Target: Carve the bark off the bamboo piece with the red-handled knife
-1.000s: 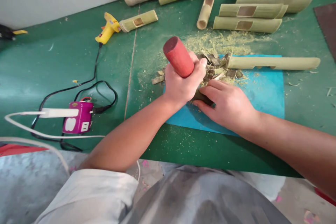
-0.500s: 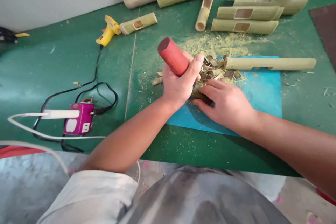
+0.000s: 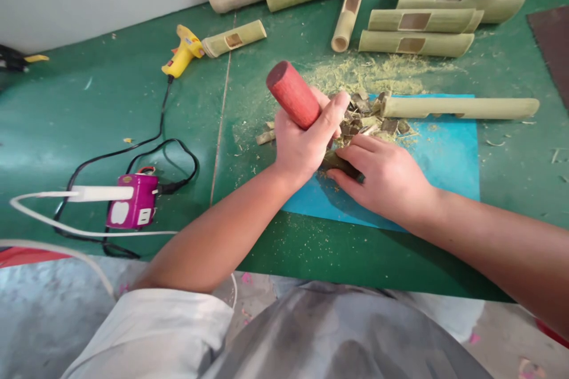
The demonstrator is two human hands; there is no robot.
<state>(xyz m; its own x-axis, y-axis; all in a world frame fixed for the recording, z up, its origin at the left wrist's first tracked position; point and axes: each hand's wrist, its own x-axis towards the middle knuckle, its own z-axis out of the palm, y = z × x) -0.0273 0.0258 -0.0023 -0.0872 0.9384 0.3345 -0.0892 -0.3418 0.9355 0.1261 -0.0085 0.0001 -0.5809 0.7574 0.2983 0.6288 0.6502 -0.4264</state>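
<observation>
My left hand (image 3: 304,145) is wrapped round a tool with a thick red handle (image 3: 293,95), tilted so its butt end points up and to the left. The tool's working end is hidden behind my fingers. Close beside it, my right hand (image 3: 386,174) grips a short dark-green bamboo piece (image 3: 340,164), thumb and fingers on either side of it. The bamboo rests low over a blue sheet (image 3: 448,172), its far end touching or near my left hand. Just beyond both hands lies a heap of bamboo chips (image 3: 362,118).
A long bamboo tube (image 3: 489,108) lies right of the chips. Several bamboo tubes with cut windows (image 3: 415,43) line the back of the green table (image 3: 267,243). To the left are a yellow glue gun (image 3: 182,53), a purple power block (image 3: 133,201) and loose cables.
</observation>
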